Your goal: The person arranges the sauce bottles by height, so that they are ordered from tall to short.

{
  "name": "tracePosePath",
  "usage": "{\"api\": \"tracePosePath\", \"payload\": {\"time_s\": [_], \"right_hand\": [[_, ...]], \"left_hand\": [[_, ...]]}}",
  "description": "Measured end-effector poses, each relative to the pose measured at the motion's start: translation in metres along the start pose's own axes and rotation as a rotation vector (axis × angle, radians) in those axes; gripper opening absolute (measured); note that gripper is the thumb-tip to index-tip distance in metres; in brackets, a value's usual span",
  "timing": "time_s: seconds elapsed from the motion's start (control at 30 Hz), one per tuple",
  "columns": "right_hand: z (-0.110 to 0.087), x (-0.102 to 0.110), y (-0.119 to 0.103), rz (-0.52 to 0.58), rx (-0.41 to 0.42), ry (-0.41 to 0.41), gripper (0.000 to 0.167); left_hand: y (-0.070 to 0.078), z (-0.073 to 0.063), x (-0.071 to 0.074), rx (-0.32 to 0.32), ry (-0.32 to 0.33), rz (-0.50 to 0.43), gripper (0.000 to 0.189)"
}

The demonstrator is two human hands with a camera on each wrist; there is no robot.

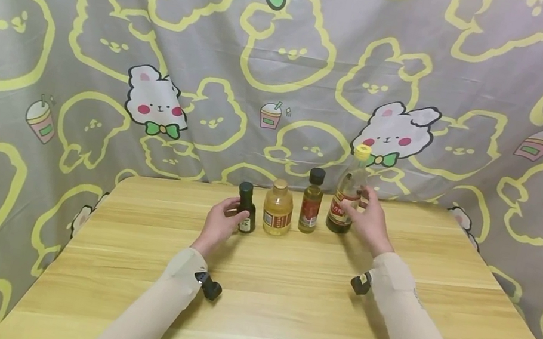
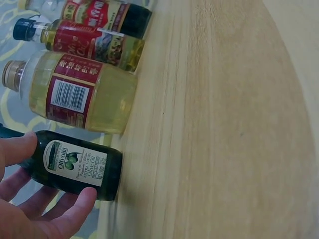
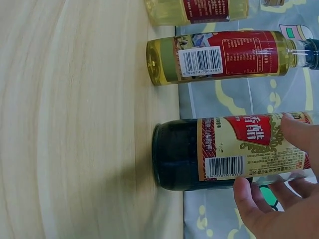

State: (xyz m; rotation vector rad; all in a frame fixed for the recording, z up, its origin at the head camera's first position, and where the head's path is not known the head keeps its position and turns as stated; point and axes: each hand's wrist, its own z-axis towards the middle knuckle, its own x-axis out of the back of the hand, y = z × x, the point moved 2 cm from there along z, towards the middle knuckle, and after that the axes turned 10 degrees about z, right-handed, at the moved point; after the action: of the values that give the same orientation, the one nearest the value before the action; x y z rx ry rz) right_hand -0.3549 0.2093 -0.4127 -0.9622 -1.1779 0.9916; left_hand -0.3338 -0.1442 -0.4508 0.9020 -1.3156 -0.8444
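At the left end of a row of upright bottles, my left hand (image 1: 219, 224) holds a small dark green olive oil bottle (image 2: 75, 162). Its thumb and fingers are on opposite sides of the glass. My right hand (image 1: 372, 222) grips the tall vinegar bottle (image 3: 219, 149) at the right end, which has a yellow cap, dark liquid low inside and a red and cream label. The thumb lies over that label while the fingers curl round the other side. Both bottles stand on the table.
Between the held bottles stand a wide bottle of pale yellow oil (image 1: 277, 213) and a slim black-capped oil bottle (image 1: 310, 207) with a red label. They stand near the far edge of the wooden table (image 1: 273, 315). A patterned grey curtain (image 1: 205, 49) hangs behind.
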Motion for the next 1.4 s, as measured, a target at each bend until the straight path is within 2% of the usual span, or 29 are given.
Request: {"api": "tracePosePath", "payload": {"time_s": [0.3, 0.77, 1.0, 1.23, 1.4], "right_hand": [[0.012, -0.003, 0.001, -0.021, 0.015, -0.02, 0.078], [0.032, -0.008, -0.002, 0.001, -0.006, -0.033, 0.076], [0.038, -0.008, -0.003, -0.017, -0.027, -0.041, 0.077], [0.042, -0.011, -0.006, -0.029, -0.019, -0.047, 0.079], [0.044, -0.012, -0.004, -0.021, -0.02, -0.035, 0.079]], "left_hand": [[0.0, 0.0, -0.002, 0.0, 0.016, -0.009, 0.053], [0.003, -0.003, -0.004, 0.003, 0.019, -0.012, 0.053], [0.0, -0.001, -0.003, -0.024, 0.032, 0.016, 0.051], [0.0, -0.001, -0.001, -0.016, 0.025, 0.015, 0.052], [0.001, -0.001, -0.001, -0.03, 0.025, 0.057, 0.052]]}}
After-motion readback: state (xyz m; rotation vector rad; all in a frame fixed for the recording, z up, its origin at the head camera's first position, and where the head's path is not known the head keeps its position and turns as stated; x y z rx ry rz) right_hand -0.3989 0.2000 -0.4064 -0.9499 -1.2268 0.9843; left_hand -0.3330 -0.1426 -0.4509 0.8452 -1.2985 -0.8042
